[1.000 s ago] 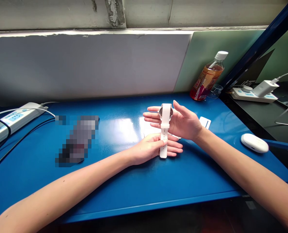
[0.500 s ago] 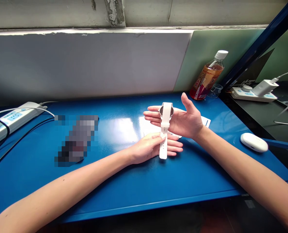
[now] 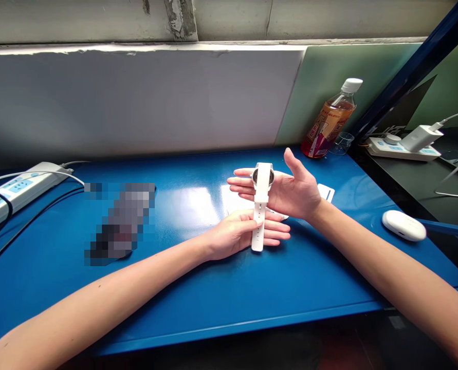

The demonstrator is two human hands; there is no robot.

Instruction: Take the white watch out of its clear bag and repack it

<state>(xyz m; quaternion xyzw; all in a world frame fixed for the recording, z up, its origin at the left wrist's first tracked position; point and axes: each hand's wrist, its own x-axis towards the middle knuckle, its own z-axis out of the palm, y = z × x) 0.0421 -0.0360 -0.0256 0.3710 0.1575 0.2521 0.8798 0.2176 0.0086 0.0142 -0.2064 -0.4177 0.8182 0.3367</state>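
Note:
A white smartwatch [image 3: 261,198] with a round dark case lies across the flat, palm-up fingers of my right hand [image 3: 286,191], thumb lifted clear. Its white strap hangs down toward me. My left hand [image 3: 241,234] is below it, thumb and fingers pinched on the lower strap end. Both hands hover just over the blue table [image 3: 198,288].
A bottle of brown drink [image 3: 330,121] and a small clear cup [image 3: 343,143] stand at the back right. A white card [image 3: 326,192] lies behind my right hand, a white oval case [image 3: 404,226] at right. Power strips sit at far left [image 3: 18,187] and far right [image 3: 402,146]. A blurred patch [image 3: 121,221] lies left.
My right thumb has lifted off the watch case and now points up. The watch and my left hand have stayed almost in place.

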